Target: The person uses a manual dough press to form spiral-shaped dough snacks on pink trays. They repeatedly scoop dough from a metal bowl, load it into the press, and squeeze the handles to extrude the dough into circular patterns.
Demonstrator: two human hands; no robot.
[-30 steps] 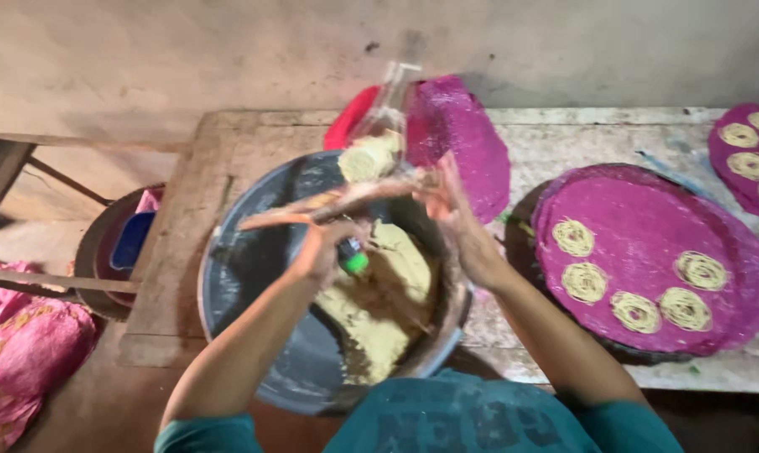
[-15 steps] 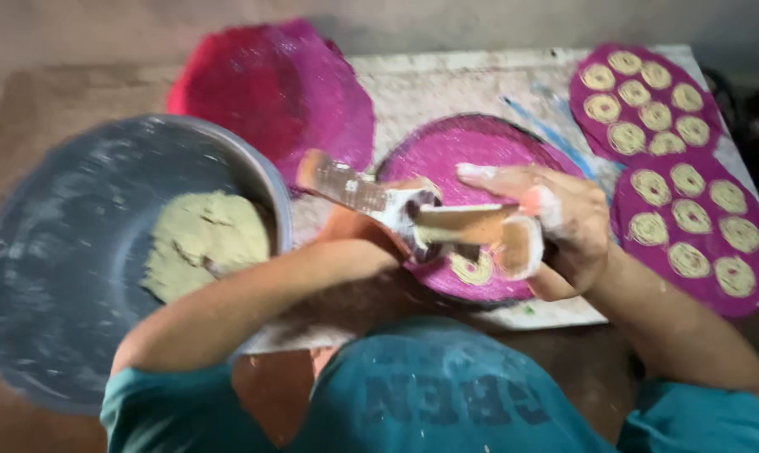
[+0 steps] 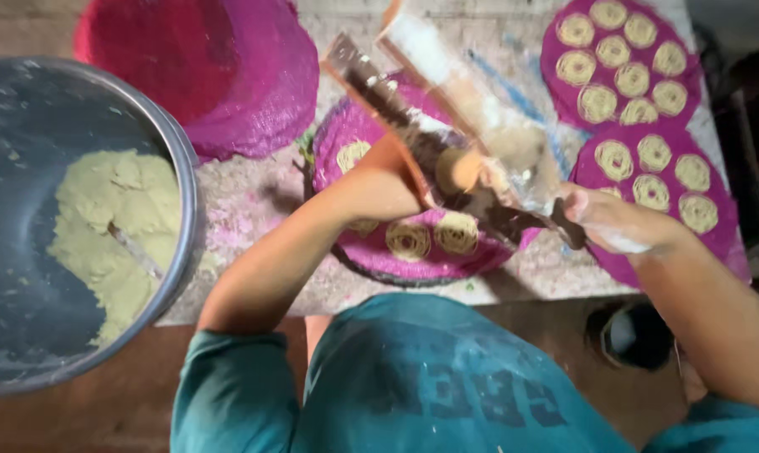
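Both hands work a wooden press (image 3: 447, 126), held tilted over the middle mat (image 3: 413, 243), a round magenta woven mat lying on the worn surface (image 3: 254, 210); this mat is taken as landmark. Left hand (image 3: 388, 180): grip closed around the lower part of the press, just above the mat's centre; fingers mostly hidden behind the tool. Right hand (image 3: 614, 222): grip closed on a dark handle end of the press, off the mat's right edge; fingertips smeared with pale dough. The press itself is motion-blurred; its two long arms rise away from the mat toward the far side of the surface, and a tan dough-loaded barrel (image 3: 459, 168) shows between the hands. Dough spirals (image 3: 434, 236) lie on the mat's near half, two clear side by side, one more at its far left rim; others are hidden under the arm. Right of the mat, partly under the right hand: a second mat (image 3: 673, 180) carrying several spirals. Beyond that, far right: a third mat (image 3: 618, 59) filled with spirals. Far left of the landmark mat: a stack of bare magenta mats (image 3: 195, 67). Left of the landmark mat, overhanging the surface edge: a large metal basin (image 3: 182, 168) holding a lump of yellowish dough (image 3: 115, 226). The person wears a teal shirt (image 3: 413, 386).
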